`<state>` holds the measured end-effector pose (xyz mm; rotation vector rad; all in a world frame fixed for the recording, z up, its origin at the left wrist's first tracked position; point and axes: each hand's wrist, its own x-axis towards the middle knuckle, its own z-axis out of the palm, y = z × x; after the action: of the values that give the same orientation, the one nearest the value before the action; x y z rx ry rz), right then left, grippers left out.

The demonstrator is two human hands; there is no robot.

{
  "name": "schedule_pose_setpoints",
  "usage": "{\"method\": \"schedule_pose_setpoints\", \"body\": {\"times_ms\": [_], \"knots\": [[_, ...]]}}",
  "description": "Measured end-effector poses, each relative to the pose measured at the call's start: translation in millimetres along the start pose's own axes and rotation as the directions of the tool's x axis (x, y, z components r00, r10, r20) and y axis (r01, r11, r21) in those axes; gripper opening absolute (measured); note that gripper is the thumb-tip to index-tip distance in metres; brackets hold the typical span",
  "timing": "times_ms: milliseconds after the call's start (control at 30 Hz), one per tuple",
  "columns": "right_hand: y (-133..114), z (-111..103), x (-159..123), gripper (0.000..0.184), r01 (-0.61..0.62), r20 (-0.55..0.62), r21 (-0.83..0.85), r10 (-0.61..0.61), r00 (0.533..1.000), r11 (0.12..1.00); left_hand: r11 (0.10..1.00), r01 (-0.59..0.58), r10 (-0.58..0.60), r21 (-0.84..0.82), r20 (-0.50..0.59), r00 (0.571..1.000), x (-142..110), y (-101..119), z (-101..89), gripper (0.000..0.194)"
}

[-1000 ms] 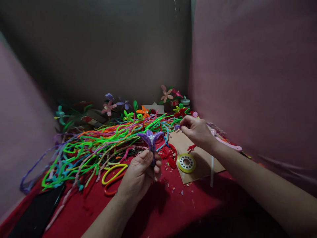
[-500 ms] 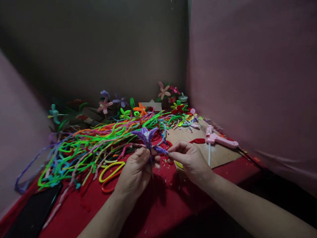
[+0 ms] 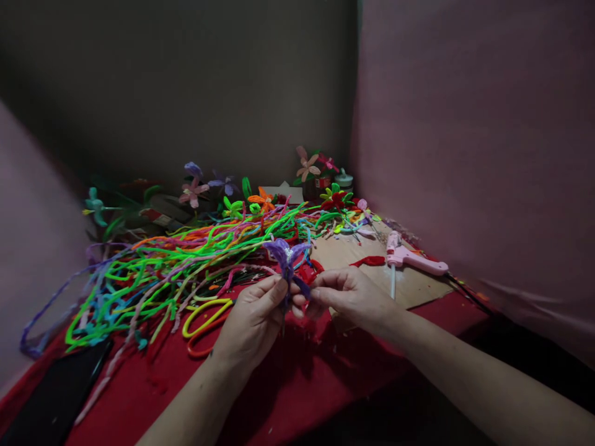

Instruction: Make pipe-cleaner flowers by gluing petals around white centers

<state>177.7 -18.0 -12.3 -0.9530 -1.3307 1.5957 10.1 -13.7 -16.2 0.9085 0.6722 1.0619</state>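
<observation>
A purple pipe-cleaner flower [image 3: 287,255] with a whitish centre stands upright in front of me. My left hand [image 3: 260,310] pinches it at its base, thumb in front, with the thin stem running down below the fingers. One lower petal bends out to the right, and my right hand [image 3: 341,297] pinches the tip of that petal between thumb and fingers. The exact contact at the right fingertips is partly hidden. Just left of my left hand lie the yellow and orange loop handles of scissors [image 3: 204,317].
Many coloured pipe cleaners [image 3: 186,260] are heaped at the left. A pink glue gun [image 3: 413,257] rests on a cardboard sheet [image 3: 357,248] at the right. Finished flowers [image 3: 307,164] stand along the back. A black phone [image 3: 60,390] lies on the red cloth [image 3: 176,396].
The flower has shifted slightly right and tilted in my left hand. The petal held by my right hand now points more downward. The view has moved a little.
</observation>
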Motion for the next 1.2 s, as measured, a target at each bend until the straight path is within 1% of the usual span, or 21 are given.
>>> {"method": "schedule_pose_setpoints", "body": {"times_ms": [67, 133, 200, 233, 300, 433, 500, 600, 667, 800, 900, 967, 1033, 1100, 1133, 1167, 1200], "knots": [[4, -2, 4, 0.019, 0.005, -0.052, 0.055, -0.002, 0.999, 0.998, 1.000, -0.015, 0.015, -0.023, -0.035, 0.999, 1, 1, -0.4, 0.018], [6, -4, 9, 0.018, 0.028, -0.110, 0.175, -0.009, 0.994, 0.984, 0.998, -0.032, 0.027, -0.048, -0.091, 0.996, 2, 1, -1.2, 0.017], [6, -3, 14, 0.017, 0.075, -0.170, 0.315, -0.022, 0.985, 0.946, 0.997, -0.037, 0.027, -0.071, -0.136, 0.990, 3, 0, -1.7, 0.017], [5, -2, 16, 0.018, 0.098, -0.196, 0.367, -0.026, 0.980, 0.925, 0.996, -0.037, 0.025, -0.081, -0.146, 0.989, 3, 0, -1.6, 0.016], [3, 2, 19, 0.017, 0.113, -0.214, 0.421, -0.023, 0.977, 0.900, 0.995, -0.037, 0.024, -0.092, -0.140, 0.990, 3, -2, -1.0, 0.016], [2, 10, 21, 0.014, 0.129, -0.201, 0.450, -0.041, 0.979, 0.884, 0.995, -0.030, 0.023, -0.100, -0.074, 0.997, 2, -6, 0.9, 0.015], [4, 14, 21, 0.013, 0.116, -0.192, 0.485, -0.024, 0.981, 0.867, 0.995, -0.012, 0.008, -0.101, -0.038, 0.999, 1, -7, 1.2, 0.015], [6, 20, 20, 0.012, 0.026, -0.085, 0.560, 0.027, 0.996, 0.828, 0.995, 0.014, -0.015, -0.099, -0.010, 1.000, -1, -8, 1.0, 0.013], [7, 23, 18, 0.012, -0.013, -0.044, 0.592, 0.049, 0.998, 0.806, 0.994, 0.024, -0.025, -0.103, -0.010, 1.000, 0, -8, 0.7, 0.014], [11, 26, 16, 0.011, -0.014, -0.120, 0.620, 0.113, 0.986, 0.784, 0.993, 0.039, -0.043, -0.111, -0.035, 0.998, 1, -7, 0.4, 0.015], [15, 27, 15, 0.010, -0.015, -0.128, 0.639, 0.126, 0.984, 0.769, 0.993, 0.040, -0.045, -0.112, -0.038, 0.998, 2, -7, 0.4, 0.016], [15, 28, 14, 0.012, -0.022, -0.118, 0.640, 0.126, 0.985, 0.768, 0.991, 0.046, -0.052, -0.123, -0.048, 0.997, 1, -6, 0.6, 0.017], [12, 26, 10, 0.015, -0.024, -0.124, 0.617, 0.127, 0.984, 0.786, 0.989, 0.048, -0.058, -0.140, -0.068, 0.996, 0, -5, 0.8, 0.018], [8, 19, 2, 0.015, -0.003, -0.172, 0.536, 0.112, 0.979, 0.844, 0.987, 0.045, -0.060, -0.157, -0.088, 0.994, -1, -2, 1.0, 0.018], [6, 12, -4, 0.016, 0.024, -0.215, 0.455, 0.084, 0.973, 0.890, 0.985, 0.045, -0.061, -0.165, -0.093, 0.994, -1, -1, 1.0, 0.018], [5, 3, -10, 0.018, 0.073, -0.287, 0.322, 0.024, 0.958, 0.944, 0.984, 0.042, -0.060, -0.175, -0.100, 0.993, -2, 0, 1.1, 0.018], [4, -9, -16, 0.020, 0.110, -0.358, 0.131, -0.057, 0.932, 0.985, 0.982, 0.040, -0.059, -0.184, -0.101, 0.993, -2, 1, 1.2, 0.018]]}}
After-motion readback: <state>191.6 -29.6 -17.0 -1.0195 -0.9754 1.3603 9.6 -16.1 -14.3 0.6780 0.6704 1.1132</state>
